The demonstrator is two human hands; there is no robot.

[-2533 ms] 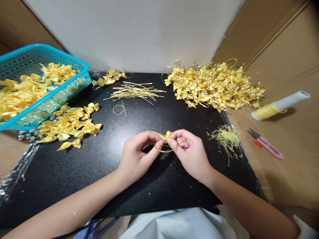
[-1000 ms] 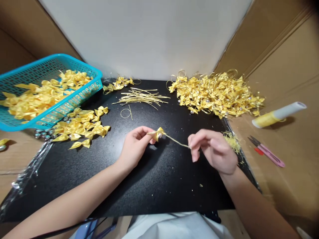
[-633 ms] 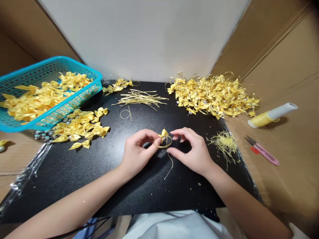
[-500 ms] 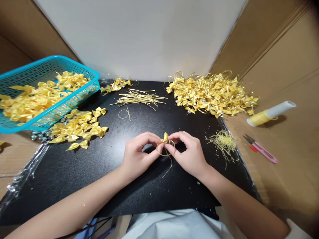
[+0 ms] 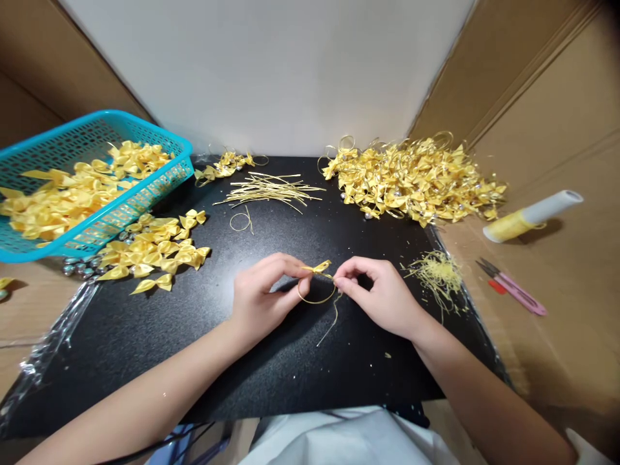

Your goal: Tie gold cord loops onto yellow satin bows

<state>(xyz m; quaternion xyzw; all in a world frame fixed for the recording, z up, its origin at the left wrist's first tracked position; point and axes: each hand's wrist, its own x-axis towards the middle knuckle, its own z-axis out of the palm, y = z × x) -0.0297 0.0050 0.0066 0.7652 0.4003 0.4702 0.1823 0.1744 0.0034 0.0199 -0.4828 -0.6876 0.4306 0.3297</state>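
Observation:
Over the middle of the black tabletop (image 5: pixel 271 381), my left hand (image 5: pixel 268 297) pinches a small yellow ribbon bow (image 5: pixel 317 267) between thumb and fingers. A loop of gold cord (image 5: pixel 317 301) hangs from the bow and rounds toward my right hand (image 5: pixel 375 290). The thumb and forefinger of that hand are pressed together on the cord at the loop's right side. Below them a thin loose cord end (image 5: pixel 334 316) dangles toward the table. The part of the bow inside my left fingers is hidden.
A turquoise basket (image 5: pixel 104 216) of yellow bows stands at left, with loose bows (image 5: pixel 165 245) and silvery bells (image 5: pixel 72 266) beside it. Cut gold cords (image 5: pixel 271 190) lie behind my hands. At right are finished-looking bows (image 5: pixel 411 181), cord scraps (image 5: pixel 438 278), pink-handled snips (image 5: pixel 518 294) and a tube (image 5: pixel 533 216).
My right hand has moved right, away from the bow, and now grips the cord. The bow has tilted sideways in my left hand, and the loop shows wider between the hands.

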